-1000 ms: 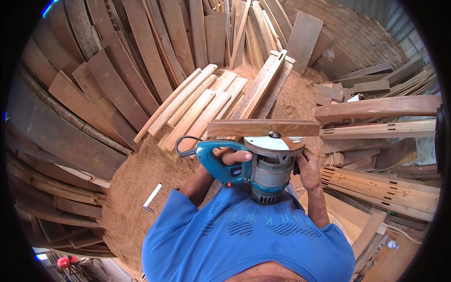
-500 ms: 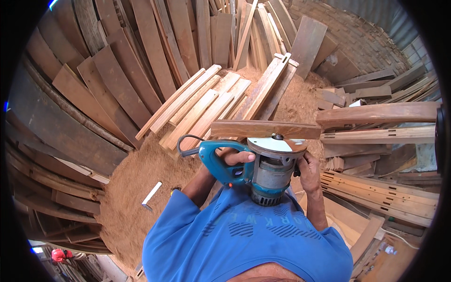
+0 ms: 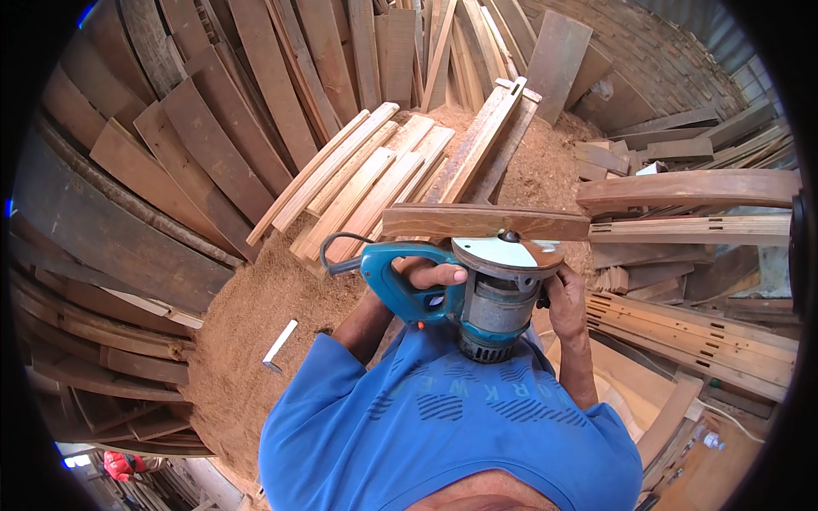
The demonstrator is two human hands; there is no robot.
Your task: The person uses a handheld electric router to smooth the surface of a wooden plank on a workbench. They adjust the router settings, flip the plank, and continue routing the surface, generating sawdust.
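Observation:
In front of my blue-shirted chest I hold a teal-handled power router (image 3: 498,307), its round base turned away from me and its motor end towards my shirt. My left hand (image 3: 430,274) is closed through the loop handle, thumb laid along its top. At the other side, the bent fingers of my right hand (image 3: 562,300) grip the router near the base's edge, partly hidden by it. A dark round bit or knob (image 3: 509,236) stands at the base's middle, by a white plate. Along the far side of the base runs a brown wooden bar (image 3: 477,223); I cannot tell how it is fixed.
Cut wooden pieces (image 3: 375,183) lie on sawdust (image 3: 256,324) ahead. Tall boards (image 3: 226,136) lean all along the left and back. Slotted timbers (image 3: 690,336) are stacked at right. A white L-shaped piece (image 3: 279,345) rests on the sawdust. A person in red (image 3: 123,465) is far lower left.
The router has shifted slightly right, with both hands keeping their grip. The whole view has moved a little.

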